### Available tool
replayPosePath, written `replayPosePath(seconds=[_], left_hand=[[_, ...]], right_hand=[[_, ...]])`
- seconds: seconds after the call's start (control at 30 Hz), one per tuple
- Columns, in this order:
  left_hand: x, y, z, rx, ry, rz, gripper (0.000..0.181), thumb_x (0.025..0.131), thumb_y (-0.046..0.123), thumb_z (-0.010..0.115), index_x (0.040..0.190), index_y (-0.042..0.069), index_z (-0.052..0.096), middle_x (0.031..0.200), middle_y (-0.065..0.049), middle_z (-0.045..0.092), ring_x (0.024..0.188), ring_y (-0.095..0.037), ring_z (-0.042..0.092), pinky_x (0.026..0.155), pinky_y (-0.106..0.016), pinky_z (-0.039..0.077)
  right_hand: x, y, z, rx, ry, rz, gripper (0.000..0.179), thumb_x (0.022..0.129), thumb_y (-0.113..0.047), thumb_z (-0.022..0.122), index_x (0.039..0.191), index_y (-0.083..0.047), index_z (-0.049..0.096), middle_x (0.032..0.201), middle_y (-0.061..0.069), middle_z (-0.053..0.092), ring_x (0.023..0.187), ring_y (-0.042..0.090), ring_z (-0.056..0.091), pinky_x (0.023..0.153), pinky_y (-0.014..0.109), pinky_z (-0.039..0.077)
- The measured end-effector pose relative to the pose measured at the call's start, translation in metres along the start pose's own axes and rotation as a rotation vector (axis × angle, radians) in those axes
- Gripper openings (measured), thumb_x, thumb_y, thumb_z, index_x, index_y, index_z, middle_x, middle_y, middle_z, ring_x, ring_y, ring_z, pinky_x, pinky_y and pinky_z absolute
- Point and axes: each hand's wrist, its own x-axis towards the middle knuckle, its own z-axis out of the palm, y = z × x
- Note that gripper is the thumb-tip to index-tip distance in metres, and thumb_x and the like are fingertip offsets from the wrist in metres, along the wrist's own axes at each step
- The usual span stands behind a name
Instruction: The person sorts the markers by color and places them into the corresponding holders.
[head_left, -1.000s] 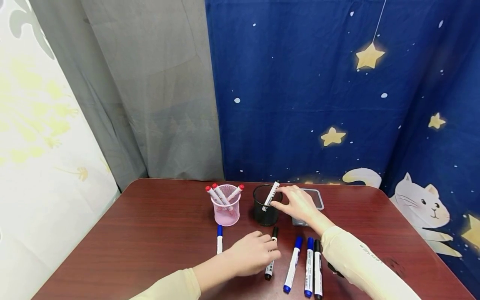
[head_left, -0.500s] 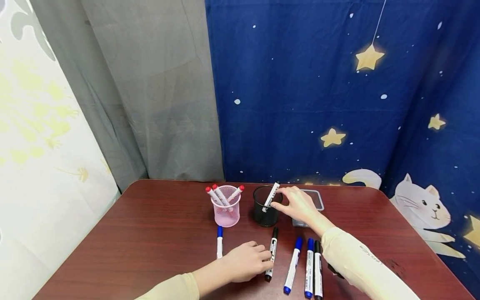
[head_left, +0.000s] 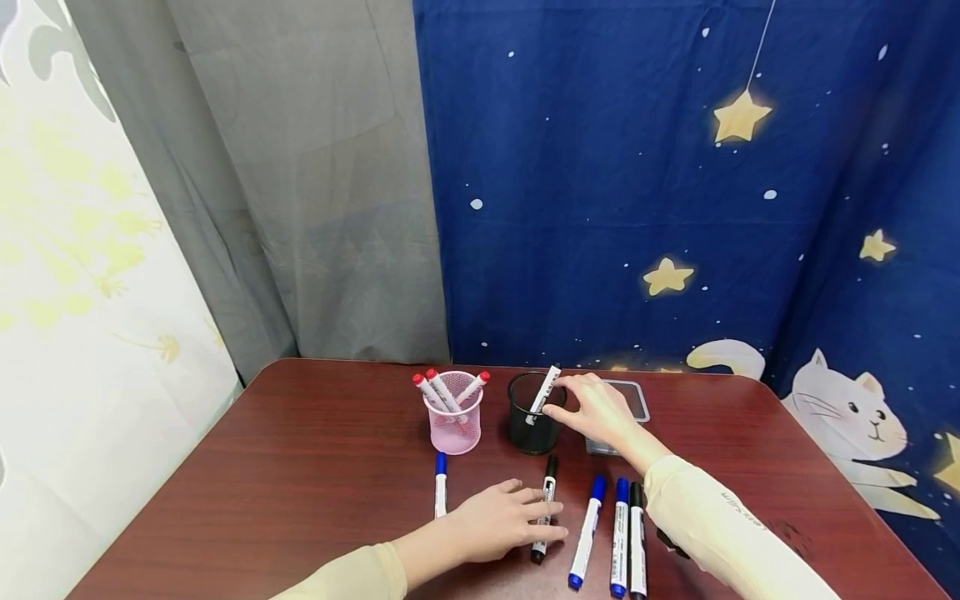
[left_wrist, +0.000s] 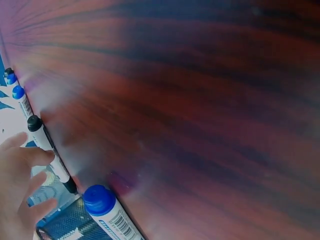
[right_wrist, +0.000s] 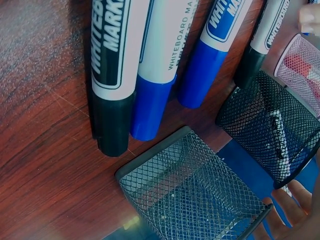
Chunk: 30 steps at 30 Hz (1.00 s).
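Note:
My right hand [head_left: 600,408] curls its thumb and fingers at the upper end of a black whiteboard marker [head_left: 543,392]. That marker leans inside a black mesh pen cup [head_left: 531,442], with the thumb right at the cup's rim; in the right wrist view the marker's body [right_wrist: 280,142] shows through the mesh. My left hand [head_left: 495,523] reaches over another black marker [head_left: 550,483] lying on the table, its fingers spread and fairly straight across it. In the left wrist view a finger [left_wrist: 37,156] overlaps this marker's white barrel. A blue marker [head_left: 440,487] lies partly hidden behind the left hand.
A pink mesh cup [head_left: 454,437] holds several red-capped markers [head_left: 444,390]. Two blue markers [head_left: 587,537] [head_left: 619,537] and a black one [head_left: 637,546] lie to the right. Behind the right hand a grey mesh holder [right_wrist: 190,185] lies on the wooden table [head_left: 322,450].
The left hand first drew back slightly from the black marker on the table, then spread its fingers across it again. The right hand stays at the black cup.

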Motion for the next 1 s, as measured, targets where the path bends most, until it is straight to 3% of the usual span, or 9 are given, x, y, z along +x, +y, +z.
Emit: replayPosePath(seconds=[0.17,0.37,0.63,1.0], left_hand=[[0.0018,0.002,0.0006,0.053,-0.003,0.025,0.03,0.076,0.03,0.066,0.105,0.035,0.059,0.123,0.007,0.048,0.111,-0.011,0.043,0.083,-0.029,0.038],[0.0028,0.0021,0.0035,0.108,0.039,0.042,0.016,0.075,0.034,0.063,0.091,0.031,0.059,0.105,0.011,0.054,0.102,-0.008,0.046,0.08,-0.025,0.037],[0.0024,0.0019,0.0091,0.164,0.064,0.075,0.012,0.077,0.032,0.058,0.089,0.033,0.057,0.094,0.014,0.054,0.097,-0.006,0.047,0.08,-0.024,0.036],[0.0013,0.0049,0.0014,0.135,0.138,0.124,0.005,0.08,0.027,0.052,0.084,0.031,0.053,0.079,0.015,0.05,0.083,-0.003,0.049,0.073,-0.023,0.036]], right_hand=[[0.0,0.0004,0.0007,0.004,0.002,0.0,0.051,0.076,-0.05,0.061,0.109,-0.012,0.06,0.104,0.006,0.06,0.096,0.025,0.052,0.069,0.043,0.046],[0.0,0.001,0.0017,0.008,0.004,-0.005,0.051,0.076,-0.051,0.06,0.109,-0.013,0.061,0.102,0.006,0.061,0.094,0.024,0.053,0.068,0.042,0.046],[0.0002,0.002,0.0031,-0.002,0.014,-0.004,0.05,0.075,-0.051,0.061,0.109,-0.013,0.061,0.103,0.005,0.061,0.094,0.023,0.053,0.069,0.043,0.045],[0.0001,0.0032,0.0036,-0.002,0.013,-0.01,0.052,0.075,-0.052,0.06,0.109,-0.013,0.061,0.103,0.005,0.061,0.094,0.023,0.053,0.07,0.042,0.046]])
